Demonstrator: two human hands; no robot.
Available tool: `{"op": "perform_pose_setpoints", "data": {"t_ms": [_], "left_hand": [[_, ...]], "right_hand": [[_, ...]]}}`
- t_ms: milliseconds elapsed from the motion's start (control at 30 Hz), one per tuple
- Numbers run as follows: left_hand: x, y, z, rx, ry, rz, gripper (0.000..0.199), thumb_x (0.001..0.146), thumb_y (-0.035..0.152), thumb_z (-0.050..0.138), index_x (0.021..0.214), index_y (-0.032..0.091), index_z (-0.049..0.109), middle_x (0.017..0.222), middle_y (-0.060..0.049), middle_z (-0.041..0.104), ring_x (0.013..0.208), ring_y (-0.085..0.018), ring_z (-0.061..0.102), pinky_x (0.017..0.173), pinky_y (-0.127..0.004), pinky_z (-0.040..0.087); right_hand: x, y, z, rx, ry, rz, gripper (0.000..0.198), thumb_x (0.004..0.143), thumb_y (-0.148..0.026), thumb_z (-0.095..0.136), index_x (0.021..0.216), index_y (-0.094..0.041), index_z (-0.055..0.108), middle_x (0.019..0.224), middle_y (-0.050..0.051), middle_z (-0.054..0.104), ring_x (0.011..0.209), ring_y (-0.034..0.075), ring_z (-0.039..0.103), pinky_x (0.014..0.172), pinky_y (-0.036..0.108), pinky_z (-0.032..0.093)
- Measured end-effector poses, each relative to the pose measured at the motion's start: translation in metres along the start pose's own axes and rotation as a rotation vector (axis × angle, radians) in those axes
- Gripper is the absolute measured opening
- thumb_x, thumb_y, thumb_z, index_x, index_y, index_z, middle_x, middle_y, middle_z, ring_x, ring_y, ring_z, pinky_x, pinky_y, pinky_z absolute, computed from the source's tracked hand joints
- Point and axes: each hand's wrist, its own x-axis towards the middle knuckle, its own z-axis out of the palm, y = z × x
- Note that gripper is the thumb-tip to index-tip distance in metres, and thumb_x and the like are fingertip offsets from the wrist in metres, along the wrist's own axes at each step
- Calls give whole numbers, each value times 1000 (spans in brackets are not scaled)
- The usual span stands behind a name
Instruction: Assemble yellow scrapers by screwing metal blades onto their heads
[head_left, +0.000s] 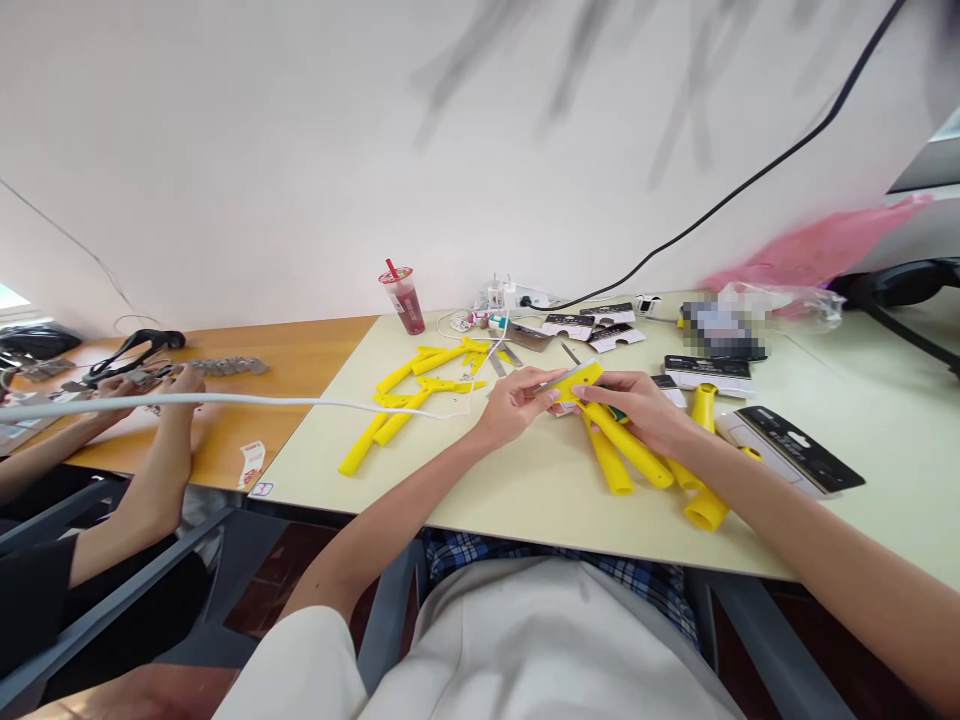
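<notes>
Between my two hands is a yellow scraper point(581, 384) with a flat metal blade along its head. My left hand point(510, 408) pinches the blade side with thumb and fingers. My right hand point(641, 405) grips the yellow head from the other side, thumb on its face. A yellow tubular handle point(630, 448) slants down below my right hand and seems to belong to this scraper. Under and beside it lie more yellow handles point(705, 508). Left of my hands, several yellow scrapers point(405, 413) are heaped on the pale table, with loose metal blades point(510, 354) behind them.
Black-and-white packaging cards point(795, 450) lie to the right and behind. A cup with a red straw point(406, 305) stands near the wall beside a power strip point(517, 295). A white cable point(300, 401) crosses at left. Another person's hands point(180, 385) work at the orange table point(300, 360).
</notes>
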Motion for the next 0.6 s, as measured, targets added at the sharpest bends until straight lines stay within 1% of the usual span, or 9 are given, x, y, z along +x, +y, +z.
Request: {"op": "perform_pose_setpoints", "data": {"t_ms": [100,167,233,333,400,467,533,600], "left_hand": [[6,0,-7,76,-4,3,55,89,62,83,128,22,83,126,-12,74,99,-22,77,88,-38,68],[12,3,-21,202,48,24,55,95,62,77,131,20,81,124,-14,77,98,-22,77,86,-35,66],[20,9,-43,381,106,35,50,99,57,72,132,21,79,118,-13,81,94,-20,78,86,-34,64],[28,18,-85,688,166,45,28,100,41,71,118,21,81,118,-11,82,102,-21,77,90,-32,62],[30,20,-112,834,208,-16,20,100,31,68,111,21,81,113,-10,83,101,-21,76,90,-33,61],[29,18,-133,979,204,-97,15,96,23,68,104,20,79,109,-9,82,99,-22,75,94,-36,59],[28,12,-145,1097,186,-174,13,93,19,67,99,20,78,107,-9,81,98,-22,73,98,-38,58],[26,6,-151,1168,160,-232,13,91,20,67,97,20,78,106,-9,80,99,-23,72,99,-39,57]], "right_hand": [[0,-1,-1,3,17,-5,35,59,-42,106,76,-25,81,82,5,76,70,19,64,54,30,58],[0,-1,-2,2,32,-11,34,59,-42,106,73,-24,81,83,6,76,70,18,63,54,29,58],[0,-2,-3,10,40,-14,33,60,-43,106,73,-24,81,84,7,76,69,18,63,53,27,59],[-1,-4,-4,48,32,-4,33,63,-42,105,80,-25,83,85,6,75,71,17,64,52,24,59],[-1,-5,-3,71,24,7,34,64,-43,105,82,-25,83,83,6,75,71,16,65,52,22,59],[-1,-5,-3,82,28,15,34,64,-43,106,80,-25,83,83,6,75,70,16,65,51,21,59],[-1,-5,-3,81,30,24,34,64,-43,106,79,-25,82,83,6,75,70,16,65,51,22,59],[0,-5,-3,79,34,27,34,64,-43,106,78,-25,82,84,6,76,69,16,65,51,22,60]]}}
